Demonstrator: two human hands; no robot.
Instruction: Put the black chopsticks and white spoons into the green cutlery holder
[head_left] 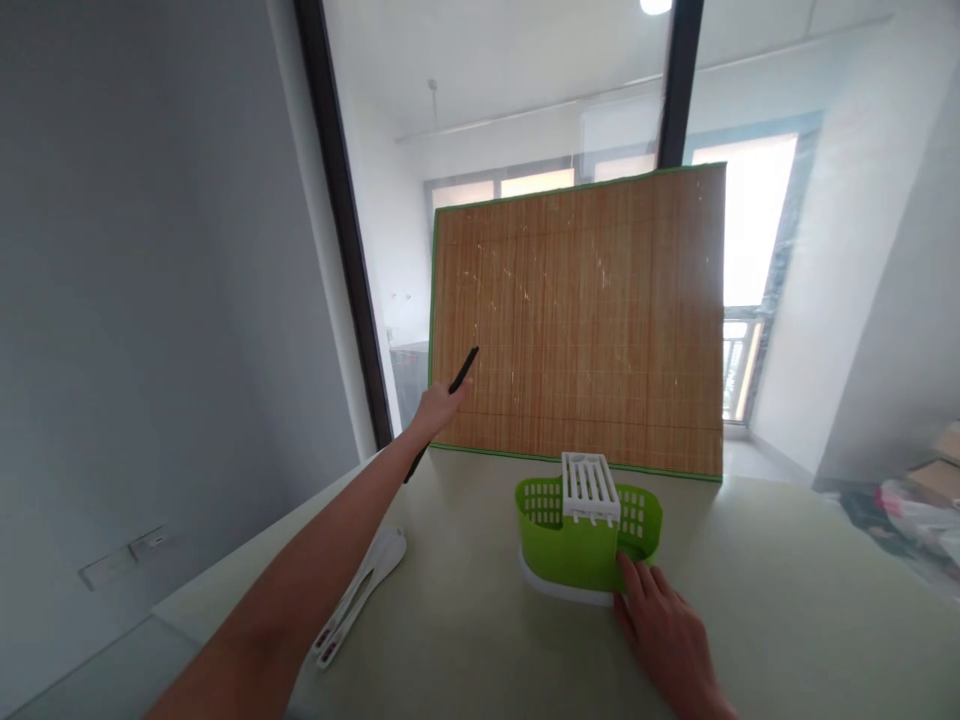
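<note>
My left hand (441, 408) is raised in front of the bamboo mat and closed around a slim black stick (464, 369). The stick slants, one end up to the right and the other down to the left below the hand; whether it is one piece or a pair of chopsticks, I cannot tell. A green plastic utensil caddy (570, 553) with a white base stands upright on the table. Across its middle sits a white slotted rack (591, 486) with small hooks. My right hand (667, 625) grips the caddy's near right wall, fingertips over the rim and thumb low near the base.
White rice paddles (388, 560) lie on the pale table (465, 640), partly behind my left forearm. A bamboo mat (577, 320) with green edging leans upright at the table's back, before a glass partition. Bagged items (911, 515) and a cardboard box (937, 480) are at far right.
</note>
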